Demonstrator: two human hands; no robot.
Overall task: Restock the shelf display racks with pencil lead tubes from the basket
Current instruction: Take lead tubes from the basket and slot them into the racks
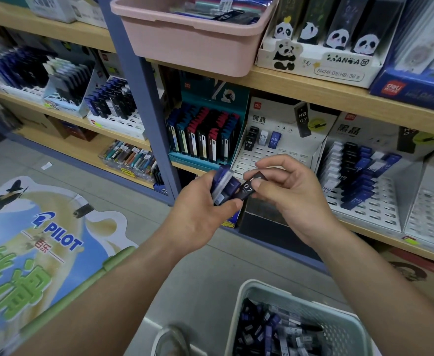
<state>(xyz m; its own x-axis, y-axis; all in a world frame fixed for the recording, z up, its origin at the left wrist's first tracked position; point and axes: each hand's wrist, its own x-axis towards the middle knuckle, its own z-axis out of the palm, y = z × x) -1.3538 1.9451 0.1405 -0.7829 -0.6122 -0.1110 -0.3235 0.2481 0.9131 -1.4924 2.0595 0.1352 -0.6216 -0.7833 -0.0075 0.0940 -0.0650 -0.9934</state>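
Black lead tube (249, 188) marked 0.7; right hand (291, 199) pinches it.

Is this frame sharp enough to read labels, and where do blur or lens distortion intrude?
Head view, centre: sharp, the 0.7 print on the small black lead tube pinched by the right hand reads clearly. Head view, far left: the racks of dark tubes are smeared. Head view overall: wide-angle distortion tilts the wooden shelf edges; lighting is even, with no harsh glare.
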